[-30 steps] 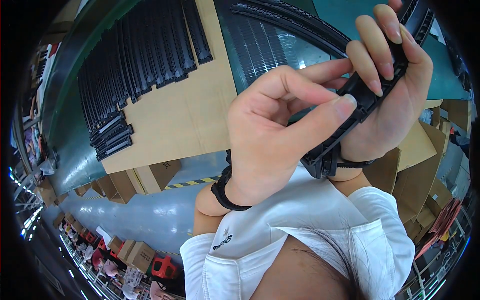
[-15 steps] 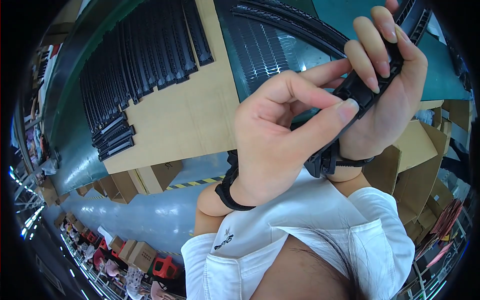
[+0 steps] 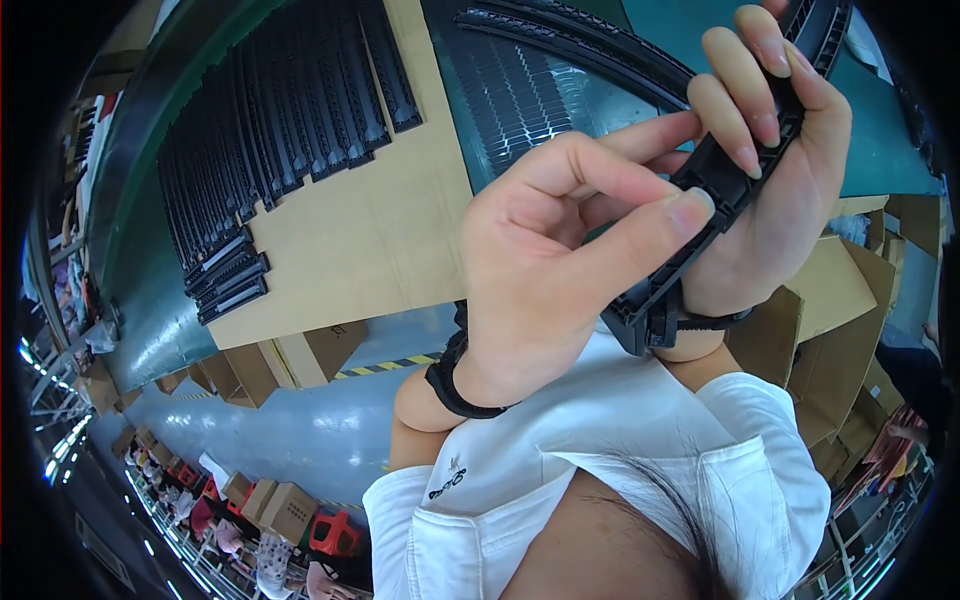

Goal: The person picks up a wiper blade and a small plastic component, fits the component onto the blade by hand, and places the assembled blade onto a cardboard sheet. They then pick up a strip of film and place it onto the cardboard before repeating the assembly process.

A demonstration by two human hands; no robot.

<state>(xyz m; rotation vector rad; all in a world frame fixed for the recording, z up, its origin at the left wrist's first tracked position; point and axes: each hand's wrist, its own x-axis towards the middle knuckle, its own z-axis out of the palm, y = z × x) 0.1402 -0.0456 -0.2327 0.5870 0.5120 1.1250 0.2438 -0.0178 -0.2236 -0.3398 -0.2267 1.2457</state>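
Up in front of my chest I hold a long black plastic strip (image 3: 722, 178), tilted, with ribs and slots along its edge. My right hand (image 3: 790, 190) is wrapped round it, fingers curled over the upper face. From the left, my left hand (image 3: 550, 270) pinches the strip between thumb and bent forefinger. Whether a small piece sits under that thumb is hidden. The strip's lower end (image 3: 632, 318) sticks out below the hands, near my right wrist. Behind the hands, similar long curved black strips (image 3: 590, 45) lie on the green table.
Rows of black strips (image 3: 290, 110) lie on a cardboard sheet (image 3: 350, 235) at the left of the green table (image 3: 140, 260). Beside it are clear, patterned plastic pieces (image 3: 525, 100). Open cardboard boxes (image 3: 835, 320) stand at the right. Red stools (image 3: 333, 533) and people are far behind at lower left.
Both hands have shifted very slightly left with the strip, which has turned a little and shows more of its ribbed edge. At the far right, a person in dark clothing has come further into view.
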